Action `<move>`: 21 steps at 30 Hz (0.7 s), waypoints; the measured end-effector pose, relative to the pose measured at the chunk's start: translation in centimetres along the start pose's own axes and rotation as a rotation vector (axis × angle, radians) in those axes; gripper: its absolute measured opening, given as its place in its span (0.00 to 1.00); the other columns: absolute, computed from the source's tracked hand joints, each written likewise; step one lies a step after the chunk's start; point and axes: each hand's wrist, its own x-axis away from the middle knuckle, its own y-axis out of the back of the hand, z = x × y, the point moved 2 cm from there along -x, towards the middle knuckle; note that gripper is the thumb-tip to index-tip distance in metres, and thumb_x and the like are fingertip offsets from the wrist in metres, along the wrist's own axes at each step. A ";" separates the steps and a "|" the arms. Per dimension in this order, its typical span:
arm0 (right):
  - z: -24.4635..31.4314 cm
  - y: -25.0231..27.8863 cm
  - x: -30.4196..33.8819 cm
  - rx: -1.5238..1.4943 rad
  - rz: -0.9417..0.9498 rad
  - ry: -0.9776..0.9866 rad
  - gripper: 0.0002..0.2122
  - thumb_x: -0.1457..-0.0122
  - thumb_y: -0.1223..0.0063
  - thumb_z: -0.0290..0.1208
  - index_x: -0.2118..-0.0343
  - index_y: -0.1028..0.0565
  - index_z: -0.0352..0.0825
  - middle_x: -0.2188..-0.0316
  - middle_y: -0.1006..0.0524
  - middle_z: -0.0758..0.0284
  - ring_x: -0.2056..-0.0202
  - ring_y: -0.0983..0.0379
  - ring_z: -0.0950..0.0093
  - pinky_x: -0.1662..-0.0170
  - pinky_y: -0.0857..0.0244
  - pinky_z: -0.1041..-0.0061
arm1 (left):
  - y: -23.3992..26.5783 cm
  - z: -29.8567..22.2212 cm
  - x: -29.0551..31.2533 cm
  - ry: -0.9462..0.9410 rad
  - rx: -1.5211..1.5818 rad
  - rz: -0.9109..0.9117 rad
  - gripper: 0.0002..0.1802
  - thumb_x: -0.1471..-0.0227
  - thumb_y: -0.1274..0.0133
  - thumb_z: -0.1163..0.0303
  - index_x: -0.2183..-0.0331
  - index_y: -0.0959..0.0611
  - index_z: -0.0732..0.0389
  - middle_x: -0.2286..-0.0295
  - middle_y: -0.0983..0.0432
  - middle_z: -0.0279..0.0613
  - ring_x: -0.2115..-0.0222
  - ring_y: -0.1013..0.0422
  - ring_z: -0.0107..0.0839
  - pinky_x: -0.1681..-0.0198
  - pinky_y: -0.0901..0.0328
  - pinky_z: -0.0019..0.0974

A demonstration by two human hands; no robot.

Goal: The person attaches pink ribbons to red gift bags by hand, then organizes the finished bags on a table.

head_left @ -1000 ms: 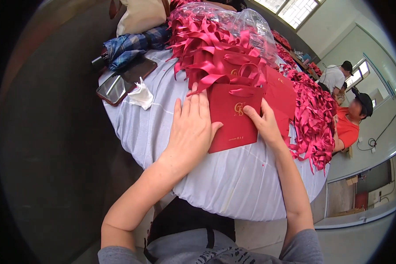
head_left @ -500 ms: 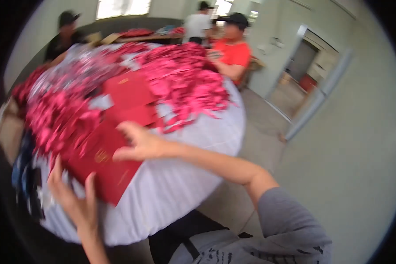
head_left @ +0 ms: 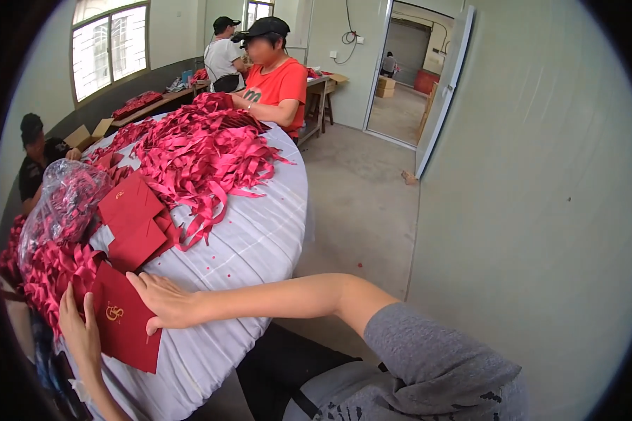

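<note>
Flat on the table's near left part lies a dark red card piece (head_left: pixel 125 344) with a gold emblem; whether it is a folder or a flat bag I cannot tell. My right hand (head_left: pixel 167 303) rests at its upper right edge, thumb and fingers apart. Along its left edge is my left hand (head_left: pixel 81 328), fingers stretched out. Just beyond lies a small overlapping stack of similar red pieces (head_left: pixel 128 210), the top one also gold-marked. A heap of glossy red ribbons (head_left: pixel 57 277) sits beside my left hand.
A larger heap of red ribbons (head_left: pixel 196 147) covers the far part of the round table with its white cloth (head_left: pixel 260 231). A clear plastic bag (head_left: pixel 70 196) stands at the left. Across the table are a person in red (head_left: pixel 277 88) and a person in black (head_left: pixel 35 158).
The view has swung right, so table and hands appear farther left. My right hand has come down onto the card's edge, and my left hand is closer against its left side.
</note>
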 end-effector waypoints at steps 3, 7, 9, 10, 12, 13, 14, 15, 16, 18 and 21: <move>-0.5 -1.3 0.4 -0.002 -0.072 0.058 0.51 0.59 0.33 0.42 0.42 0.54 0.17 0.49 0.39 0.43 0.48 0.40 0.51 0.46 0.44 0.61 | 2.0 0.3 0.6 0.015 0.003 -0.023 0.26 0.41 0.56 0.56 0.49 0.28 0.66 0.50 0.32 0.56 0.49 0.35 0.48 0.45 0.43 0.41; -0.4 -0.8 0.8 0.037 -0.207 0.214 0.47 0.55 0.37 0.47 0.43 0.51 0.19 0.51 0.35 0.43 0.52 0.36 0.49 0.48 0.41 0.59 | 2.8 -0.4 2.1 -0.113 -0.088 -0.216 0.23 0.41 0.57 0.63 0.46 0.31 0.60 0.45 0.38 0.52 0.43 0.43 0.47 0.40 0.51 0.43; -1.4 0.3 1.6 0.087 -0.175 0.110 0.44 0.52 0.39 0.46 0.42 0.51 0.21 0.51 0.35 0.44 0.51 0.36 0.50 0.48 0.42 0.59 | 3.6 -5.1 4.4 -0.118 -0.114 -0.304 0.26 0.42 0.55 0.66 0.43 0.35 0.57 0.42 0.44 0.50 0.41 0.48 0.48 0.39 0.53 0.48; -1.1 0.8 1.8 0.084 -0.181 0.086 0.43 0.50 0.41 0.46 0.42 0.50 0.22 0.52 0.35 0.44 0.50 0.37 0.51 0.48 0.43 0.58 | 3.8 -6.7 6.3 -0.147 0.017 -0.355 0.27 0.44 0.52 0.69 0.42 0.35 0.57 0.42 0.44 0.51 0.41 0.49 0.50 0.39 0.54 0.49; -1.3 0.3 2.0 0.104 -0.209 0.070 0.42 0.48 0.43 0.47 0.41 0.51 0.22 0.52 0.35 0.46 0.50 0.37 0.51 0.48 0.44 0.58 | 4.3 -10.2 10.4 -0.139 0.112 -0.259 0.32 0.50 0.49 0.72 0.43 0.35 0.60 0.42 0.45 0.52 0.40 0.51 0.51 0.38 0.57 0.50; -1.1 -0.1 1.9 0.092 -0.201 0.070 0.41 0.47 0.44 0.47 0.41 0.51 0.22 0.52 0.35 0.46 0.50 0.38 0.52 0.48 0.44 0.58 | 4.1 -11.4 12.4 -0.113 0.120 -0.166 0.34 0.52 0.48 0.71 0.43 0.35 0.61 0.41 0.46 0.53 0.39 0.52 0.52 0.38 0.57 0.50; -0.8 -0.5 1.7 0.083 -0.191 0.069 0.41 0.47 0.45 0.47 0.41 0.51 0.22 0.51 0.35 0.46 0.50 0.38 0.52 0.48 0.44 0.58 | 3.6 -11.9 14.1 -0.098 0.156 -0.086 0.34 0.52 0.48 0.68 0.43 0.35 0.62 0.41 0.46 0.53 0.39 0.53 0.53 0.38 0.58 0.52; 0.1 -0.7 1.5 0.072 -0.183 0.075 0.39 0.45 0.47 0.47 0.41 0.51 0.22 0.52 0.36 0.46 0.51 0.38 0.53 0.48 0.44 0.58 | 2.4 -11.7 15.8 -0.063 0.162 -0.016 0.33 0.51 0.48 0.64 0.43 0.34 0.60 0.41 0.46 0.54 0.39 0.53 0.54 0.38 0.58 0.53; 0.2 -0.8 1.5 0.064 -0.183 0.077 0.39 0.45 0.47 0.47 0.41 0.51 0.22 0.52 0.36 0.46 0.51 0.38 0.53 0.48 0.44 0.58 | 2.6 -12.4 16.5 -0.057 -0.031 0.069 0.32 0.50 0.49 0.60 0.44 0.31 0.58 0.41 0.45 0.53 0.39 0.53 0.54 0.38 0.57 0.53; 0.1 -0.6 1.6 0.043 -0.229 0.061 0.36 0.44 0.48 0.45 0.42 0.48 0.22 0.52 0.35 0.47 0.52 0.37 0.53 0.49 0.42 0.59 | 2.3 -12.8 16.1 0.027 -0.015 0.044 0.30 0.51 0.49 0.59 0.46 0.29 0.57 0.42 0.44 0.51 0.39 0.52 0.54 0.39 0.55 0.53; -0.6 1.3 1.4 0.031 -0.215 0.064 0.32 0.43 0.49 0.42 0.44 0.44 0.22 0.52 0.36 0.47 0.53 0.35 0.53 0.51 0.40 0.60 | 2.1 -12.9 15.7 0.041 0.007 0.043 0.29 0.51 0.49 0.59 0.47 0.28 0.58 0.42 0.44 0.49 0.40 0.52 0.53 0.39 0.55 0.52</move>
